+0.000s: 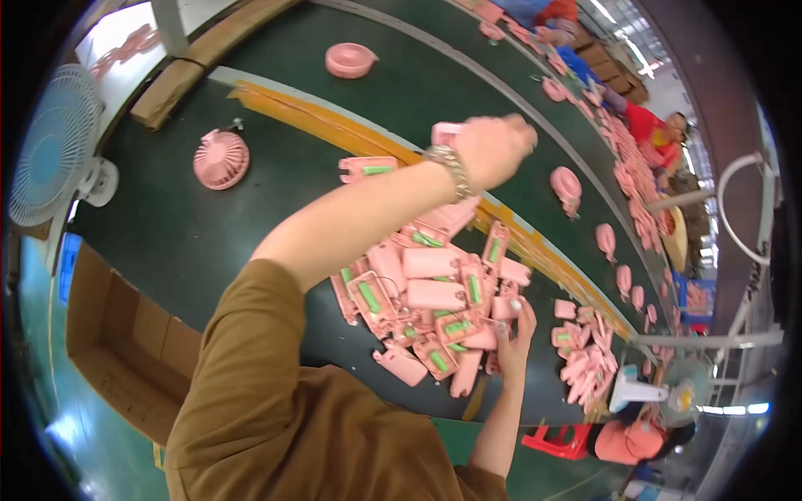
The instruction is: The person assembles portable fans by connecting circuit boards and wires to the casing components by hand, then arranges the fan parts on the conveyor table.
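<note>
Hands split the work: the left hand (493, 150), upper centre of the frame, is closed around a pink casing (445, 132) over the conveyor belt (418, 75); the right hand (515, 334) fingers the pink pile (434, 309) on the worktop (184, 242), grip unclear. Best set the casing flat, clear of neighbours.

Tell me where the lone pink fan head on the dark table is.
The pink fan head lies alone on the dark table, upper left in the head view, right of the white desk fan.
</note>
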Tool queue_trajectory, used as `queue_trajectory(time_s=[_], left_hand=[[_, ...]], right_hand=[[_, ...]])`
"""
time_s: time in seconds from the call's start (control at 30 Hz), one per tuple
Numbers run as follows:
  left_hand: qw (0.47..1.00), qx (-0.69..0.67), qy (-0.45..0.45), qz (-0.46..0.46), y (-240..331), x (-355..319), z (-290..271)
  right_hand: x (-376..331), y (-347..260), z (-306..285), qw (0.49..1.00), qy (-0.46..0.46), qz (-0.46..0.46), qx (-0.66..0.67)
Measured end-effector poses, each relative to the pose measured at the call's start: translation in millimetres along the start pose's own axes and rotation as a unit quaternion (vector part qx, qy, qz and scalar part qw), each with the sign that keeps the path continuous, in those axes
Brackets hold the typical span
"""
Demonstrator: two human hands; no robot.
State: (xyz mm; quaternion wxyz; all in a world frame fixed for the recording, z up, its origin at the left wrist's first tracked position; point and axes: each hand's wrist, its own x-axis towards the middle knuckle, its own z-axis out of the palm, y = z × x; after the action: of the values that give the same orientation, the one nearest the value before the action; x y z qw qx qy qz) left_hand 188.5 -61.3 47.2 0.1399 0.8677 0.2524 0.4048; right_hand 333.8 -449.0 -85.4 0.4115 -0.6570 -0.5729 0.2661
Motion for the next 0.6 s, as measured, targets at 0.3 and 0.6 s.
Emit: queue_trajectory(time_s=[0.3,0.6], left_hand=[[0.982,-0.089,-0.144,0.082,-114.4,67.1,43.8],[0.949,-0.292,-0.108,0.048,-154.3,32.8,10.8]], right_hand=[[-22.5,18.9,-2.4,0.989,0.095,0.071,-0.085],[-18.6,10.2,19.4,0.969,0.112,0.111,-0.191]])
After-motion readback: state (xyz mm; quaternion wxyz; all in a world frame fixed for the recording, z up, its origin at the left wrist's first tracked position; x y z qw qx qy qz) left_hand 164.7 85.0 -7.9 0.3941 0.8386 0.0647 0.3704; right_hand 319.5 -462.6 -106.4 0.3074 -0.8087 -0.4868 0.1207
